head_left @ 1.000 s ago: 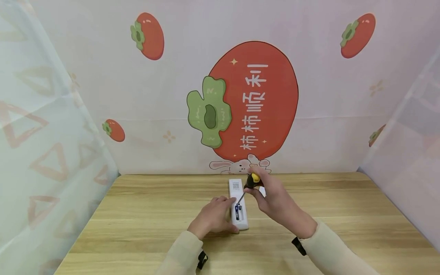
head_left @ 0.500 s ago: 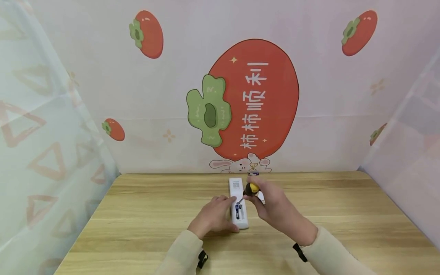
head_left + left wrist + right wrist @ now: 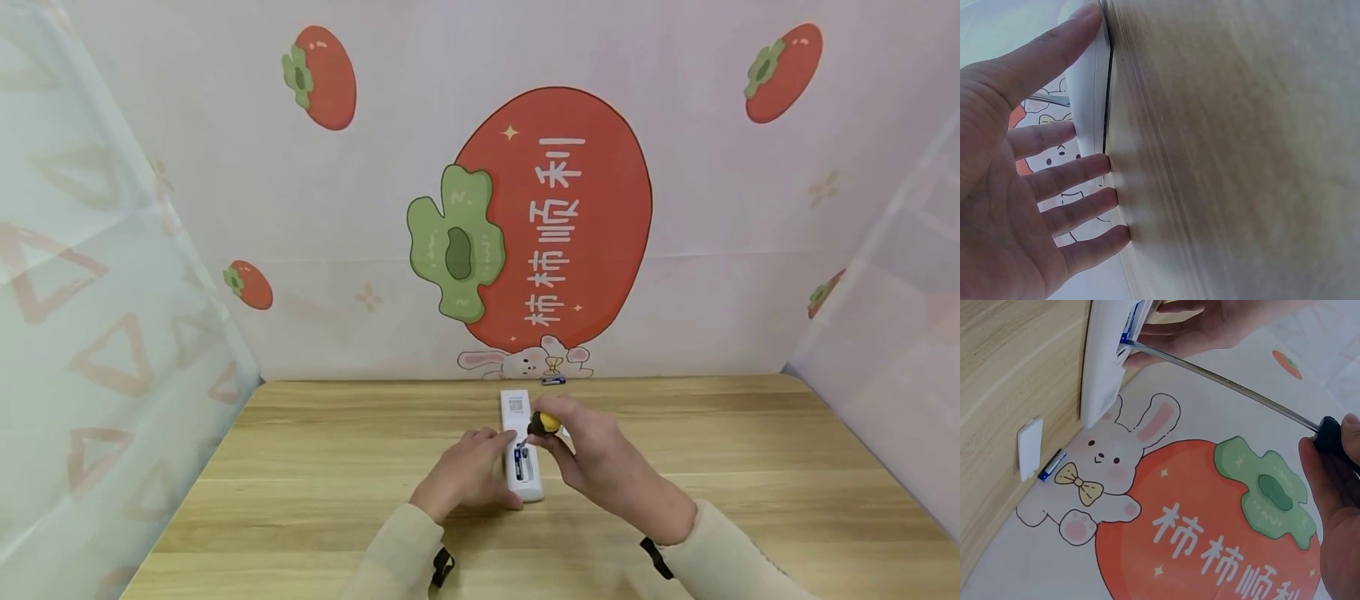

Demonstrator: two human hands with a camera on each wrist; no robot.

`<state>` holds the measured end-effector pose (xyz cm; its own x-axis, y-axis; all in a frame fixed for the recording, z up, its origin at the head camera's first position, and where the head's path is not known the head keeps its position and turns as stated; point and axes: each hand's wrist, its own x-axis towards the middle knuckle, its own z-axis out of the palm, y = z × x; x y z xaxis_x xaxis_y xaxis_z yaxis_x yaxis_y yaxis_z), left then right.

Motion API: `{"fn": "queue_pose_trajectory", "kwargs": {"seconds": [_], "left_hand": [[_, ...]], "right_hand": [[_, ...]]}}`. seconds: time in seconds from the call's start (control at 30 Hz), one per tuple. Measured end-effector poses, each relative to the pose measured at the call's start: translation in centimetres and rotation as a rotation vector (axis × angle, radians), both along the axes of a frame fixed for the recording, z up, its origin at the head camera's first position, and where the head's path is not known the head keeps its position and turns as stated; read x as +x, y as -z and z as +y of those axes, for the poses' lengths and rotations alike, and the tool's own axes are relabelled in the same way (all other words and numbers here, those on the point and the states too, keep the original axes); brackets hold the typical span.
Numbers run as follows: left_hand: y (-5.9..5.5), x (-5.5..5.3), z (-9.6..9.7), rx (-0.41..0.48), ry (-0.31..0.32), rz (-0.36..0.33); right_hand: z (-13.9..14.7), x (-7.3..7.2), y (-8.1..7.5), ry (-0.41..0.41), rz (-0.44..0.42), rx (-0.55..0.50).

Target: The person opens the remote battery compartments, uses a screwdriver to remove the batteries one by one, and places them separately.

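A white remote control (image 3: 515,421) lies back up on the table, its battery compartment uncovered. One blue battery (image 3: 518,464) sits in the compartment's left slot. My left hand (image 3: 468,469) rests beside the remote, its thumb at the near end and its index finger touching the upper face. In the left wrist view the fingers (image 3: 1082,209) are spread and straight. My right hand (image 3: 600,446) grips a yellow and black screwdriver (image 3: 546,422). The right wrist view shows its metal shaft (image 3: 1229,384) slanting down, with the tip at the battery's end.
A loose blue battery (image 3: 553,381) lies at the table's back edge. The white battery cover (image 3: 1030,448) lies near it, mostly hidden behind my right hand in the head view. A printed cloth backdrop (image 3: 375,183) rises behind the wooden table (image 3: 337,450).
My right hand has come down and slightly toward me, lowering the screwdriver handle toward the remote. The loose battery at the back has come into sight. My left hand and the remote stay put.
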<state>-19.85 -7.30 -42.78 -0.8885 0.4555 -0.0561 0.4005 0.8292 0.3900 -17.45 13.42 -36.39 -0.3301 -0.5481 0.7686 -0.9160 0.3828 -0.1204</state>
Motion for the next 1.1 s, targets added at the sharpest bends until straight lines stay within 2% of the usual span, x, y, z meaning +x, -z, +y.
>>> {"fn": "queue_pose_trajectory", "kwargs": {"seconds": [0.33, 0.57, 0.8, 1.1], "left_hand": [[-0.1, 0.0, 0.0, -0.005, -0.007, -0.004], [0.0, 0.0, -0.2, -0.013, -0.004, 0.004], [-0.1, 0.1, -0.1, -0.023, 0.003, 0.020], [-0.3, 0.1, 0.0, -0.034, 0.013, 0.034]], "right_hand": [[0.0, -1.3, -0.7, 0.041, -0.080, -0.016], [-0.5, -3.0, -1.8, 0.067, -0.180, -0.049], [-0.7, -4.7, -2.6, 0.119, -0.286, -0.036], [-0.7, -6.0, -3.4, 0.147, -0.424, -0.041]]}}
